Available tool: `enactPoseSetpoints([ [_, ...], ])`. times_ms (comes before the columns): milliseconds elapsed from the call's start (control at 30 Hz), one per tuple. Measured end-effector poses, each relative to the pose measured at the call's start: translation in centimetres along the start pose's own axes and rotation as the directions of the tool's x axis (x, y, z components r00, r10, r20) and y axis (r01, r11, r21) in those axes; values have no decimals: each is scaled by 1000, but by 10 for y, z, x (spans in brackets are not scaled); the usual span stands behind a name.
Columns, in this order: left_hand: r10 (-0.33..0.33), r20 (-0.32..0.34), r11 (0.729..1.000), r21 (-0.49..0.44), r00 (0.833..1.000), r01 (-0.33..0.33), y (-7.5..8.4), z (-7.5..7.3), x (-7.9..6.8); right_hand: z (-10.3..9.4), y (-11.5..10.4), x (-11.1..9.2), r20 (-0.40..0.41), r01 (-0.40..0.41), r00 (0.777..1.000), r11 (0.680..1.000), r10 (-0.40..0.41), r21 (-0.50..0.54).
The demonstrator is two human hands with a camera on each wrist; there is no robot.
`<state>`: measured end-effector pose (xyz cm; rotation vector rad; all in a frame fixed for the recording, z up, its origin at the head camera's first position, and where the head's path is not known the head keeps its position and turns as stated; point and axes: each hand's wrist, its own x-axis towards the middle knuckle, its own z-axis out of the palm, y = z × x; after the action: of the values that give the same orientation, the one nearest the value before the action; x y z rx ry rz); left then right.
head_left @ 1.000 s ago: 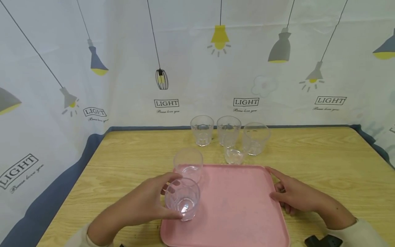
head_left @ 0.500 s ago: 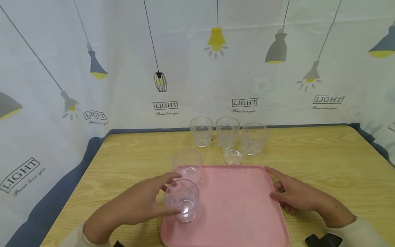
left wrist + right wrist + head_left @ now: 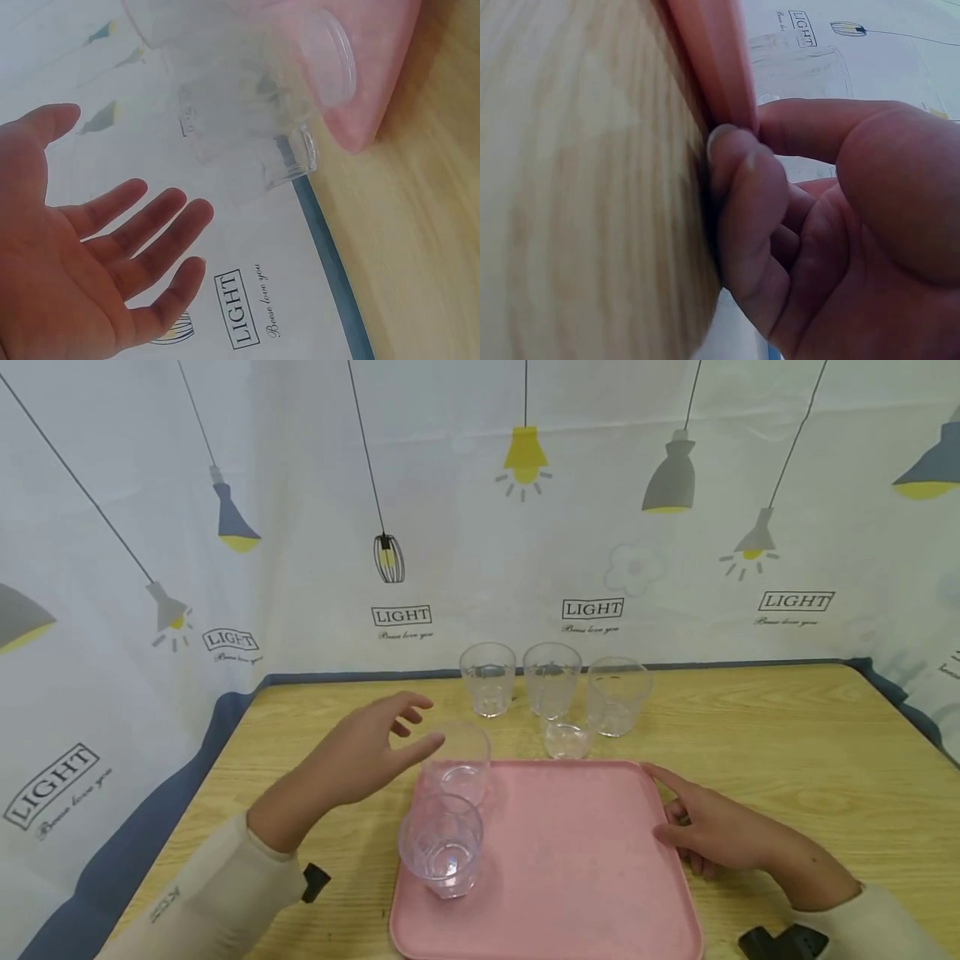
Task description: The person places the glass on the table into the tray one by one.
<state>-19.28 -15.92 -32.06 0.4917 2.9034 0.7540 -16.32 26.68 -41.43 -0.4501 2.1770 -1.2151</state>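
Pink tray [image 3: 577, 860], lower centre: right hand [image 3: 712, 833] grips its edge, presumably for steadiness; left hand [image 3: 360, 750] shows fingers released.

Booth-like spot, room type unclear: lamp-print cloth [image 3: 480, 535] on three sides of a wood-grain table [image 3: 787, 735].

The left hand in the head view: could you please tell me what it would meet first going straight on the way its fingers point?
Probably the leftmost back-row cup, though depth is unclear: the left hand might pass over it or brush the rear tray cup first.
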Motion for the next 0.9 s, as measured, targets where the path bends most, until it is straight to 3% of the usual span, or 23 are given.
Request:
enactPoseSetpoints([
  [233, -41, 19, 998, 58, 999, 40, 7, 2, 35, -1, 1, -2, -4, -10, 1000, 1000, 11, 7],
  [533, -6, 32, 995, 103, 999, 3, 13, 5, 75, -1, 4, -3, -18, 0, 1000, 999, 1, 39],
  [900, -36, 87, 989, 147, 996, 23, 18, 5, 107, 1, 3, -1, -21, -8, 1000, 999, 9, 46],
])
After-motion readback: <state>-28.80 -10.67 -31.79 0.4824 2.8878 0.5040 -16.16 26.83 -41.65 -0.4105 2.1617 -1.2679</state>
